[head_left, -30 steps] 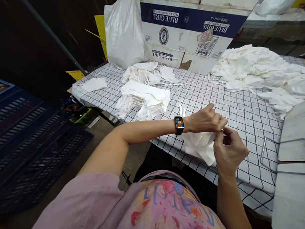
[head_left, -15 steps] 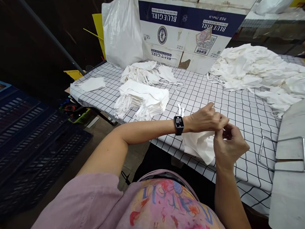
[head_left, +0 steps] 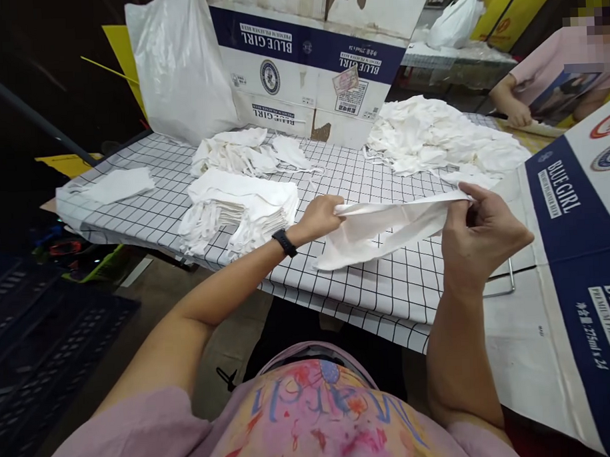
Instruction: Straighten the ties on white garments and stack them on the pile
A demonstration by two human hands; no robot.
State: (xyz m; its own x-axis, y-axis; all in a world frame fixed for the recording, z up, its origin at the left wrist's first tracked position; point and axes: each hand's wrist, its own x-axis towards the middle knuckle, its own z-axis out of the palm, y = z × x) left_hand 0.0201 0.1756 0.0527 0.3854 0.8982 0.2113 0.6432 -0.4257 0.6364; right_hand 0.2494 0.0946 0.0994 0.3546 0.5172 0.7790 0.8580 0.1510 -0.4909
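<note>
A white cloth piece [head_left: 385,232] is stretched between my two hands above the checked table. My left hand [head_left: 320,218], with a black watch [head_left: 284,243] on its wrist, pinches one end of its upper edge. The other end is pinched between the thumb and fingers of my right hand [head_left: 480,232]. The lower part of the cloth hangs loosely towards the table edge. Just left of my left hand lies a neat stack of white cloth pieces [head_left: 243,190] with dangling strips.
Behind the stack is a loose white cloth bunch [head_left: 232,151]; a single piece [head_left: 118,186] lies left. A large cloth heap [head_left: 436,134] sits back right. Cartons stand behind [head_left: 289,62] and right [head_left: 576,246], beside a white plastic bag [head_left: 179,73]. Another person [head_left: 554,73] works beyond.
My hands were close together over the cloth; now they are wide apart, with its upper edge pulled out between them. The view has turned to the right, bringing another person into sight.
</note>
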